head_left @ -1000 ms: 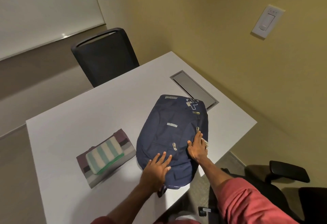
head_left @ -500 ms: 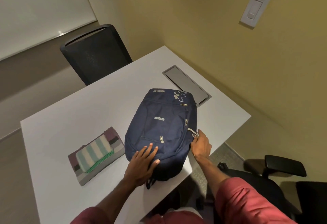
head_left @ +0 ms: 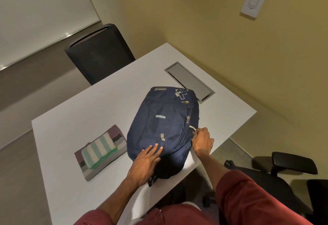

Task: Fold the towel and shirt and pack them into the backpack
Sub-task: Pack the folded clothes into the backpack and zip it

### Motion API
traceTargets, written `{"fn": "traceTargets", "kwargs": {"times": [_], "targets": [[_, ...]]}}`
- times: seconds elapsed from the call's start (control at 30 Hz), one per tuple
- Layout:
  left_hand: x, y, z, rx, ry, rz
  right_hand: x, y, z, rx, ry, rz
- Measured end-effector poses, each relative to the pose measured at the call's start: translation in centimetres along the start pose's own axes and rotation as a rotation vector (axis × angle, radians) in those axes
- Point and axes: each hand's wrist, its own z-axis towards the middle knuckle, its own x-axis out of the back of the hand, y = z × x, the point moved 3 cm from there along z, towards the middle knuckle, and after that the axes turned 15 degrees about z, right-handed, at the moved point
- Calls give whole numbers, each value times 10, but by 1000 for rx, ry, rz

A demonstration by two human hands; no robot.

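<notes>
The white table (head_left: pixel 85 118) carries everything. The navy backpack (head_left: pixel 163 123) lies flat on its back at the near right corner, front face up, one end reaching the near edge. In that position its side zips are within easy reach, and all the zips seen look closed, so I judge that opening it is the step in hand.

Just beside it, toward the left edge, the folded shirt (head_left: pixel 93 174) lies flat with the folded striped towel (head_left: pixel 99 151) stacked on top. Both look ready to go in as one pile once the bag is open; neither is packed yet.

The left hand (head_left: pixel 144 164) rests on the backpack's near end, fingers straight and slightly apart, most likely pressing the fabric down so the bag does not slide toward the pull. The right hand (head_left: pixel 203 142) is at the backpack's right side, fingers curled together and seemingly pinching the pale zip pull (head_left: pixel 192 128), which pokes out just above the thumb.
</notes>
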Motion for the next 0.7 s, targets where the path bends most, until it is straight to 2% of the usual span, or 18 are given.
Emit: {"fn": "traceTargets", "kwargs": {"times": [0.33,0.7], "targets": [[4,-10,-1,-100,0,105,3,2,-16,-36,6,-10],[-7,-23,-1,-177,91,150,14,-1,-57,-26,75,-53]]}}
